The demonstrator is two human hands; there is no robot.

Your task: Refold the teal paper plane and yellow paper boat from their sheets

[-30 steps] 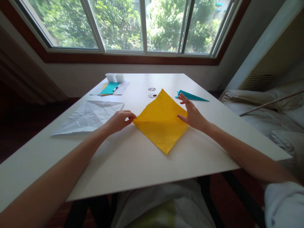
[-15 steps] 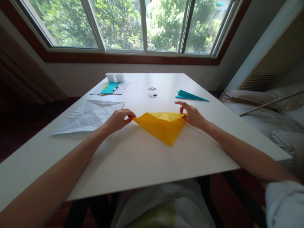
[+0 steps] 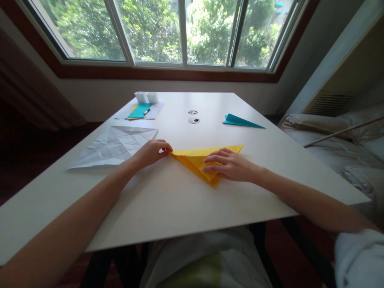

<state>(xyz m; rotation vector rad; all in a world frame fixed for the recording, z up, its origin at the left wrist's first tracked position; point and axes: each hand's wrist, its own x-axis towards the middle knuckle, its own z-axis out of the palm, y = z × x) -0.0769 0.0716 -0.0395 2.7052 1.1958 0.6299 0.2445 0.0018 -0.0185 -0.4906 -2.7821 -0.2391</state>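
Head view, item 1: yellow paper (image 3: 196, 157), folded into a triangle, long fold edge away from the person, point toward them; it lies flat on the white table (image 3: 168, 200), near the middle.

Item 2: left hand (image 3: 150, 153), fingertips pinching the triangle's left corner against the table; a grasp on the paper.

Item 3: right hand (image 3: 229, 165), flat and spread, palm down over the right half of the triangle; it presses the paper and grasps nothing.

Item 4: creased white sheet (image 3: 112, 146), just left of the left hand, apart from the yellow paper.

Item 5: teal folded paper (image 3: 241, 121), far right of the table, well apart.

Item 6: teal card with a pen (image 3: 140, 110) and two small white cups (image 3: 146, 97) at the far edge; two small round items (image 3: 193, 117) mid-table.

Risk, judged: the two layers may slip out of line under the flat palm if the corner pinch loosens, leaving a skewed crease. Uneven pressure could wrinkle the thin sheet or tear it at the pinched corner. The left forearm lies close to the white sheet and could drag it.
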